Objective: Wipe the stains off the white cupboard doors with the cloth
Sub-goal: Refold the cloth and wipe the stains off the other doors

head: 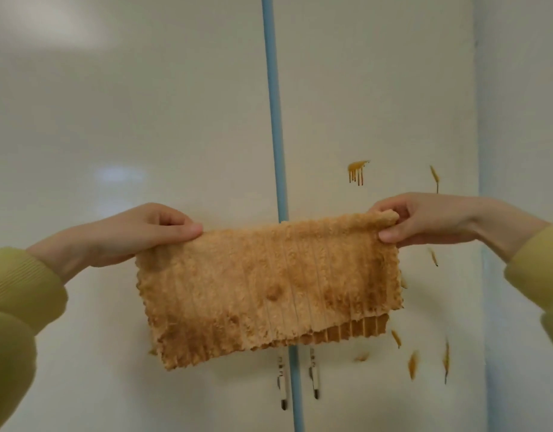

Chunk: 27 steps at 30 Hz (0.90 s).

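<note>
Pinching the top corners, the left hand (134, 235) and right hand (424, 221) are holding the folded cloth (269, 285) taut before the cupboard doors (378, 88); its already soiled face is risking smearing the orange stains (357, 171) wider.

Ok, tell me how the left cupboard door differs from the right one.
The right door bears orange stains, a dripping blob and several streaks; the left door shows only one small mark by the cloth's lower corner. The left door mirrors a bright patch of light; the right door shows none. Both are white and meet at the blue strip.
</note>
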### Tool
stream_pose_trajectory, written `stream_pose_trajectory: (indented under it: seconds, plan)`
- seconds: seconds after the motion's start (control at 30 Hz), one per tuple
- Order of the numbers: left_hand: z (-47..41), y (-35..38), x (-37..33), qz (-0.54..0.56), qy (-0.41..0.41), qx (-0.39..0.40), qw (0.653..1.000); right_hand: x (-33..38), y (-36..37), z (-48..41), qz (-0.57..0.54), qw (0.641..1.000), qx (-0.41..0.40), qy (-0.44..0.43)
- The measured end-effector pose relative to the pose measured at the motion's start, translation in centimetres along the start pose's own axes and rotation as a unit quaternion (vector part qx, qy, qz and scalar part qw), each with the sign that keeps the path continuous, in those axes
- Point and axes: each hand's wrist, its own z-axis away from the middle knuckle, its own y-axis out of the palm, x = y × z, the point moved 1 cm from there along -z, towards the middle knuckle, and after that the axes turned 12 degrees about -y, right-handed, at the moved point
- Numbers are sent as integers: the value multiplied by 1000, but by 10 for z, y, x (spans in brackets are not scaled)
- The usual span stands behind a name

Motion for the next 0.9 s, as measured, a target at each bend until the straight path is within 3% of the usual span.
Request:
stream_pose_trajectory:
  seconds: [0.1,0.3,0.4,0.53,0.9]
  plan:
    - [-17,19,-14,-2,10,-25,1000,-13,-19,11,26,1000,-1,14]
    - [-58,50,-47,18,-2,-139,990,-41,-67,29,-49,995,84,-7]
    - [-73,62,-65,36,-5,-177,984,-55,-91,33,-94,992,77,-46]
    - [-81,76,-81,35,-29,-188,981,-71,-115,31,-150,983,19,-100]
    - [-92,104,-104,31,-80,-195,977,-99,-148,30,-239,955,27,-174]
